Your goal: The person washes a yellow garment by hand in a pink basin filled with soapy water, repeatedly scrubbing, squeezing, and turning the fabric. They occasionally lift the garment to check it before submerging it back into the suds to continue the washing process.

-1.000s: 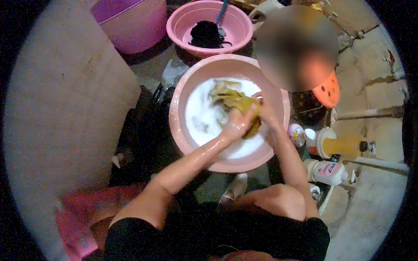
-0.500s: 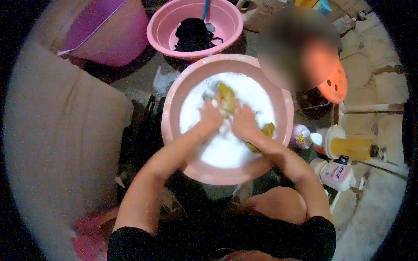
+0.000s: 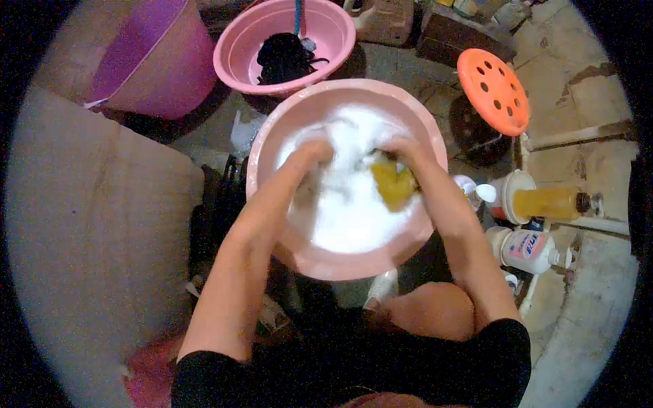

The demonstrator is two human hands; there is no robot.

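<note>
A large pale pink basin (image 3: 326, 262) of white suds (image 3: 354, 224) stands in front of me. My left hand (image 3: 316, 151) is in the left part of the foam, blurred, its fingers hidden. To the right, my right hand (image 3: 403, 147) dips into the suds, also smeared by motion. Just below it a wet mustard-yellow cloth (image 3: 394, 187) bulges out of the foam, close to my right wrist. Whether my fingers grip any cloth under the suds cannot be made out.
Behind the basin is a smaller pink tub (image 3: 226, 64) with black cloth (image 3: 282, 58). A purple tub (image 3: 180, 85) stands at back left, an orange stool (image 3: 493, 92) at back right. Bottles, including a white one (image 3: 529, 251), and a yellow-filled container (image 3: 547, 204) line the right side.
My hands have moved apart from the middle of the foam, the left one leftward, the right one up and right. The yellow cloth now bunches at the right. The view has shifted slightly.
</note>
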